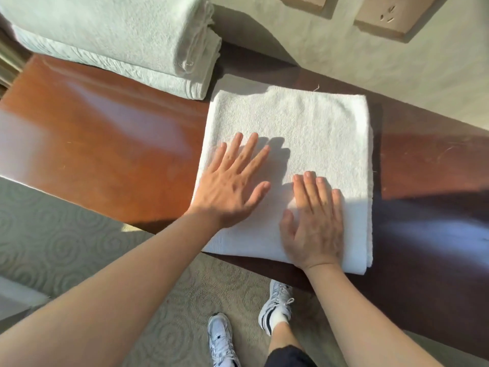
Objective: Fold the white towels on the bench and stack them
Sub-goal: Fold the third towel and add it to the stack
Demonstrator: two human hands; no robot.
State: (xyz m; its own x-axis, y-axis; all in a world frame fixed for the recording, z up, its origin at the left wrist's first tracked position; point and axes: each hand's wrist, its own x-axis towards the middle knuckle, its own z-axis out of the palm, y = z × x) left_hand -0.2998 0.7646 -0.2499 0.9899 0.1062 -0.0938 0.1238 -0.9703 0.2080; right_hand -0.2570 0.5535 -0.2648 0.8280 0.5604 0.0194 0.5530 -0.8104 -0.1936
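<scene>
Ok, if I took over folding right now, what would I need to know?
Hands: left hand and right hand both lie flat, fingers straight, pressing on the folded towel.
Things: that towel lies on the wooden bench. A stack of folded towels sits apart, at the bench's far left.
Done: this towel looks folded into a neat rectangle.
Left: probably one more smoothing or fold, then lift it onto the stack.

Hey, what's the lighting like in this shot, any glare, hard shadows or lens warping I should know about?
Head view: hard sunlight from the left, so the left hand casts a crisp finger shadow on the folded towel; glare sheens the wooden bench, whose right end lies in deep shade; the right hand sits at the shade line; wide-angle warping bends the bench edges and stretches the forearms.
</scene>
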